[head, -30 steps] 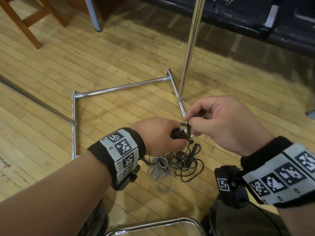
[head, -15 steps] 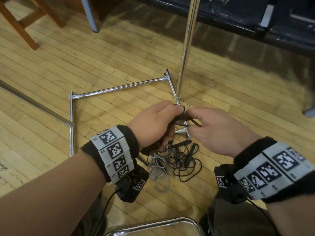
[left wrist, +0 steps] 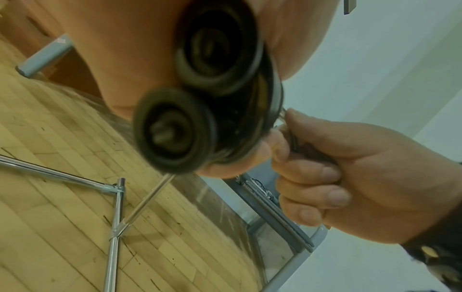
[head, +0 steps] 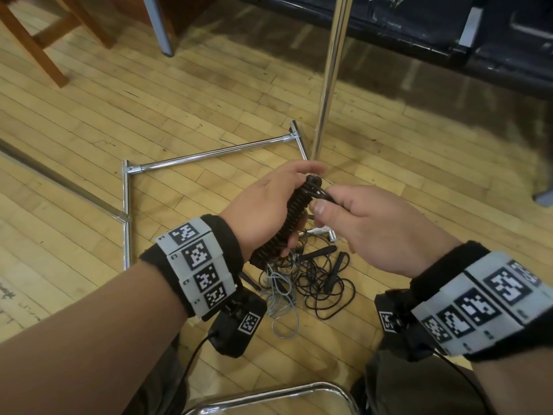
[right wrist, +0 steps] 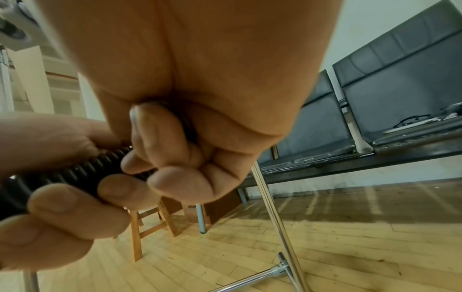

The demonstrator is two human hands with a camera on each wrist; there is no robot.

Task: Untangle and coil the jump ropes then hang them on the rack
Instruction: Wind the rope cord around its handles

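Jump rope [head: 294, 217] gripped in both hands.

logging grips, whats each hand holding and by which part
Left hand grips the wound jump rope bundle around its middle; right hand pinches the rope's free end at the bundle's top.

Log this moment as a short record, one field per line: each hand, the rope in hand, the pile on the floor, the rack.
left hand: grips the black wound rope bundle, fingers curled round it
right hand: pinches the rope's loose end at the bundle's upper end
floor pile: black and grey ropes lying tangled on the wooden floor, handles among them
rack: chrome base on the floor, upright pole rising past the hands; no rope seen on it
task stage: rope tightly wound around its two handles, not yet hung
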